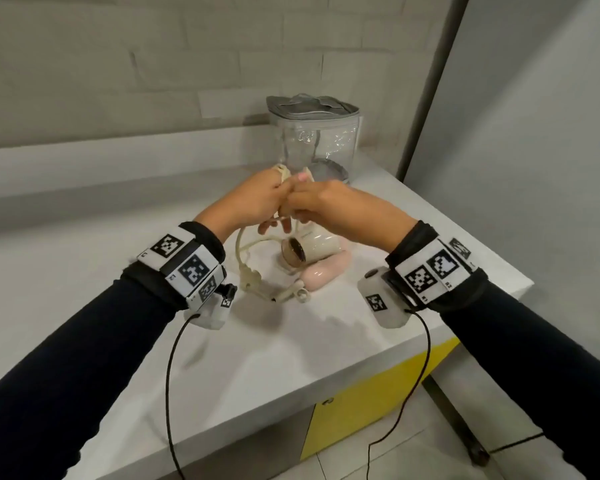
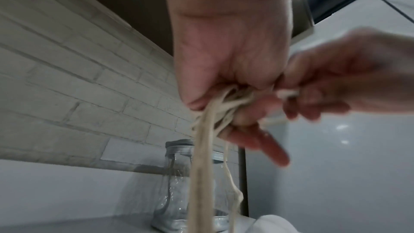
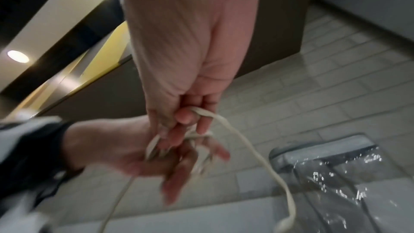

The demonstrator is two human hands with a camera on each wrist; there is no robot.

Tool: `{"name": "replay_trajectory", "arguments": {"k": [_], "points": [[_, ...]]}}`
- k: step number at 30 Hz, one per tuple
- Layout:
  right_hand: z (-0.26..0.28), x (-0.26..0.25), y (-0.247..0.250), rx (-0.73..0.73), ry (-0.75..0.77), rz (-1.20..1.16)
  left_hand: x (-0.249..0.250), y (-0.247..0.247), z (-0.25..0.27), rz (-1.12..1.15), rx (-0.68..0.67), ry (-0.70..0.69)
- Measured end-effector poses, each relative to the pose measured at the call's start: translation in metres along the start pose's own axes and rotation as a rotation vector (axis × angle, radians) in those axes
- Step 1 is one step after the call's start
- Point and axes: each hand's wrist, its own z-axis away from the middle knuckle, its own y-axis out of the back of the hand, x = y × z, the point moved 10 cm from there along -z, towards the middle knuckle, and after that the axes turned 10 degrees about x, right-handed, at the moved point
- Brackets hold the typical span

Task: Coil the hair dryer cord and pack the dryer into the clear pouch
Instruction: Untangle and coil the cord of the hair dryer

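Note:
The cream hair dryer (image 1: 314, 245) with its pink handle (image 1: 326, 271) lies on the white counter (image 1: 257, 358), below both hands. Its cream cord (image 1: 240, 249) rises from the counter into several loops bunched in my left hand (image 1: 274, 190), which grips them (image 2: 226, 102). My right hand (image 1: 303, 199) touches the left and pinches a strand of the cord (image 3: 244, 141) between curled fingers (image 3: 186, 115). The plug (image 1: 250, 277) rests on the counter. The clear pouch (image 1: 321, 140) with grey zip top stands upright behind the hands, against the wall.
A brick wall (image 1: 153, 81) backs the counter, and a dark post (image 1: 426, 98) rises at the right. The counter's front-right edge (image 1: 465, 327) drops to a yellow cabinet front (image 1: 368, 403). Black sensor cables (image 1: 168, 393) hang from both wrists.

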Motion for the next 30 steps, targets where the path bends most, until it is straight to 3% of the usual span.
{"name": "replay_trajectory", "arguments": {"k": [3,6,11,18,23,30], "points": [[-0.006,0.023,0.039,0.240,-0.114,-0.264,0.013,-0.006,0.003,0.056,-0.029,-0.043],[-0.015,0.036,0.051,0.358,-0.161,-0.355,0.026,-0.014,0.006,0.391,-0.141,-0.001],[-0.030,0.046,0.032,0.253,-0.196,-0.510,0.040,-0.011,0.009,0.568,-0.183,0.039],[-0.043,0.059,0.030,0.323,-0.222,-0.593,0.037,-0.004,0.006,0.726,-0.072,0.121],[-0.040,0.057,0.032,0.401,-0.213,-0.709,0.036,0.001,0.009,0.832,-0.113,0.127],[-0.016,0.097,-0.006,0.402,-0.505,-0.663,0.039,0.015,0.013,1.008,-0.087,-0.023]]}}
